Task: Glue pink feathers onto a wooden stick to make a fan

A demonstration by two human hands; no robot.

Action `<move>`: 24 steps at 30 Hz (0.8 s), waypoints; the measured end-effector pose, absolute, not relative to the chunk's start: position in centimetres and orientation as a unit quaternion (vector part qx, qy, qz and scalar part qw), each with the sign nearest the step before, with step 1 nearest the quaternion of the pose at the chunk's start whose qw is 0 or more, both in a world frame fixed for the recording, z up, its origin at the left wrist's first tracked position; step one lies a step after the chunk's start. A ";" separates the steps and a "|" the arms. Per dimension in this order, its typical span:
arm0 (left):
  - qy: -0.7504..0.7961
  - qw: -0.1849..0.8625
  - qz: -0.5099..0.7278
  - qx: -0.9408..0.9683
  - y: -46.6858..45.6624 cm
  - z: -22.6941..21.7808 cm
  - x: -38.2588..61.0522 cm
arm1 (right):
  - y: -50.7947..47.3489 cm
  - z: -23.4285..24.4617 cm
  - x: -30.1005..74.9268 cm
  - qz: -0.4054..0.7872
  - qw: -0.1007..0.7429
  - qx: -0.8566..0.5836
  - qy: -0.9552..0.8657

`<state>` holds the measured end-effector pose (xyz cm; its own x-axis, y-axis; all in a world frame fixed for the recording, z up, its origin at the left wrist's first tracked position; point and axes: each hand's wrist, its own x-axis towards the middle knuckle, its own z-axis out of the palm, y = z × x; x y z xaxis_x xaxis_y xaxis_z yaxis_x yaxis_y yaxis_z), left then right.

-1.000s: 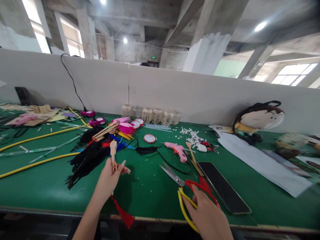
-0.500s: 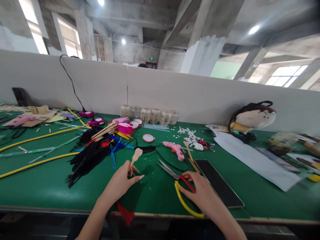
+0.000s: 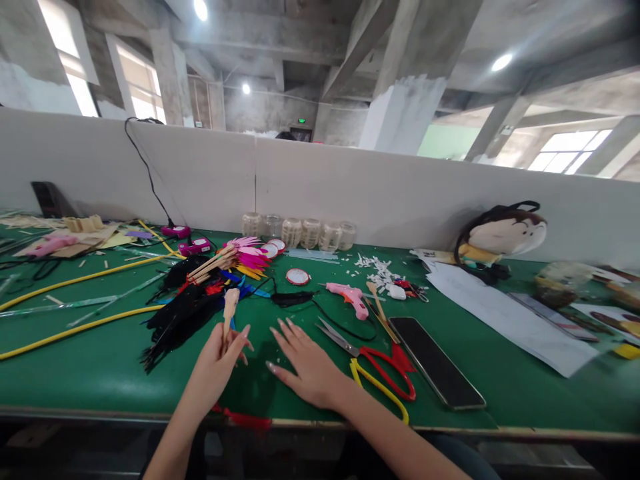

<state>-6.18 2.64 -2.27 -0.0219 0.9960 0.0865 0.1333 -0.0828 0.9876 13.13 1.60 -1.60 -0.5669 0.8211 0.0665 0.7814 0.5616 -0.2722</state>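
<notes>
Left grip (image 3: 217, 357) closed around an upright wooden stick (image 3: 230, 310), just beside black feathers (image 3: 183, 320). Right grip (image 3: 310, 367) open, fingers spread flat on the green bench (image 3: 115, 380), near scissors with red and yellow handles (image 3: 387, 377) and a black panel (image 3: 437, 363). Farther off, a pink glue gun (image 3: 347, 299), then 6 glass jars (image 3: 300, 233) along a white partition (image 3: 190, 180).

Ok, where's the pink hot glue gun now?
In the head view, the pink hot glue gun lies on the green work mat, right of centre, just beyond the steel scissors with red and yellow handles and beside white paper scraps.
</notes>
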 end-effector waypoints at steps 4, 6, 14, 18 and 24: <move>0.510 0.432 0.523 0.529 1.6 -0.1 -8.2 | -0.1 -0.8 12.5 0.121 0.089 -0.365 -0.919; 0.518 0.427 0.524 0.524 1.1 0.9 -9.3 | -1.3 -0.5 12.6 0.123 0.075 -0.315 -0.938; 0.512 0.435 0.502 0.545 -0.1 0.7 -10.1 | -5.5 -7.8 13.9 -0.083 0.082 -0.183 -0.976; 0.488 0.469 0.465 0.571 -0.6 -0.6 -8.3 | -6.8 -11.1 14.2 -0.083 0.102 -0.216 -0.968; 0.467 0.488 0.451 0.584 -1.1 -1.4 -6.4 | -4.2 -3.6 15.5 -0.026 0.246 -0.446 -0.860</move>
<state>-6.40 -1.08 -1.37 0.1584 0.9849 0.0705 0.1052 -0.0878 0.9906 15.55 -4.21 -3.61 -0.4814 0.7540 0.4469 0.7799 0.6012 -0.1742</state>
